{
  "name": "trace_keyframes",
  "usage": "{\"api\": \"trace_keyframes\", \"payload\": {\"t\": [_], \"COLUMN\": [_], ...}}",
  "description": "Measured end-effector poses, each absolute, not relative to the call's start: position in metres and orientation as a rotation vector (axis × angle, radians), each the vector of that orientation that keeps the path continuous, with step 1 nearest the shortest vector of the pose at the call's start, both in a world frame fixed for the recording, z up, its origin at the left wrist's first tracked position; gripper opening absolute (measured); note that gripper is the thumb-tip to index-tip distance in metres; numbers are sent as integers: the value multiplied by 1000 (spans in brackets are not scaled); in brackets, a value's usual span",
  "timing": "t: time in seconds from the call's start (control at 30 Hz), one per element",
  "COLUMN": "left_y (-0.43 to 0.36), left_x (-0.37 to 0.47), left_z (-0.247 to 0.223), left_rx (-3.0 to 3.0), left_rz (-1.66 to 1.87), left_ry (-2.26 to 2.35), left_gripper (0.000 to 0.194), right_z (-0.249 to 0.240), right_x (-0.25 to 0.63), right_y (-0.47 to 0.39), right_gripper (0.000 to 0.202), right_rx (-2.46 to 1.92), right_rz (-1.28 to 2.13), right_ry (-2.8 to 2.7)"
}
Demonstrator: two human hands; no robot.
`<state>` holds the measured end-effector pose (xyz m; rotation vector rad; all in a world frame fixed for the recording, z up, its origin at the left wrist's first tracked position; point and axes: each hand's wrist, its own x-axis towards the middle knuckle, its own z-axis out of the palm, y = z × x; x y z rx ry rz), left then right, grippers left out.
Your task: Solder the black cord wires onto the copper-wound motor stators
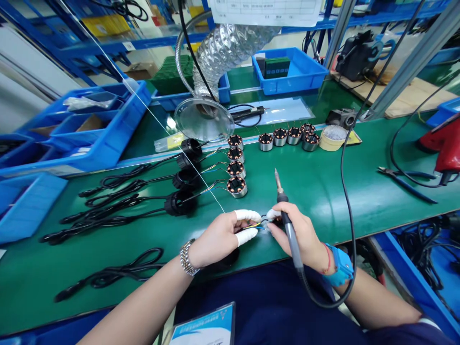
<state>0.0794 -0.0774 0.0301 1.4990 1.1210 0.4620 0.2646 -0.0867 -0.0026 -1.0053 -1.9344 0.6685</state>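
Observation:
My left hand (pixel 221 237), with white finger cots, pinches thin colored wires (pixel 256 225), yellow-green and blue among them. A fine pale strand (pixel 212 192) runs down from the upper left to this hand. My right hand (pixel 305 235) holds a soldering iron (pixel 292 237), its tip pointing up and away from the wires. The right fingertips, one in a white cot, meet the wire ends; a dark part behind them is mostly hidden. Left of center stands a column of motor stators (pixel 237 187), wired to black round caps (pixel 179 203) with black cables (pixel 118 220).
More stators (pixel 266 142) stand at the back beside a round tin (pixel 332 137). A fume hood (pixel 204 120) hangs behind them. Pliers (pixel 406 182) and a red tool (pixel 445 148) lie right. Blue bins (pixel 108 129) line the left; a loose cable (pixel 122 270) lies front left.

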Motion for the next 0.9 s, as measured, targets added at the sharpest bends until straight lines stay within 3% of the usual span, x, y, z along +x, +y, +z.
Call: {"api": "trace_keyframes", "payload": {"t": [0.3,0.6,0.9], "left_y": [-84,-85,-85], "left_x": [78,87,86], "left_z": [25,25,24], "left_rx": [2046,2022,2003], "left_rz": [455,469,449], "left_ry": [1274,1210,1285], "left_gripper": [8,18,13], "right_z": [-17,-20,-15], "right_x": [273,274,273], "right_y": [-93,-92,-94], "right_gripper": [24,22,30], "right_rx": [-864,-884,-931], "right_rz": [555,570,620], "right_ry": [-2001,-1989,-1951]}}
